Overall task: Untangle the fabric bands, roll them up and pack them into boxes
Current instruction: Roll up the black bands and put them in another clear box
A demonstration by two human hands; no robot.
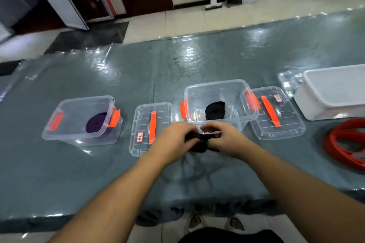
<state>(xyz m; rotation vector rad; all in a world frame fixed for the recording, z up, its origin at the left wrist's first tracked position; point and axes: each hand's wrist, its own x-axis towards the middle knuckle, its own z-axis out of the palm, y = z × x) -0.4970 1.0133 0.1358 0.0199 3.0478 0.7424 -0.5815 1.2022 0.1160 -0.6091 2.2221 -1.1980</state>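
My left hand [173, 140] and my right hand [225, 138] meet just above the table, both gripping a black fabric band [199, 144] bunched between them. Right behind the hands stands a clear box with orange latches [213, 85]; a rolled black band [215, 110] lies inside it. Further left, a second clear box [65, 104] holds a rolled purple band [96, 124]. A loose red band [345, 144] lies in loops at the right edge of the table.
Two clear lids with orange handles lie flat: one [142, 144] between the boxes, one [286, 128] right of the middle box. A white tub [325, 104] stands at the far right. The table [98, 173] is covered in shiny grey-green plastic; its front edge is near my feet.
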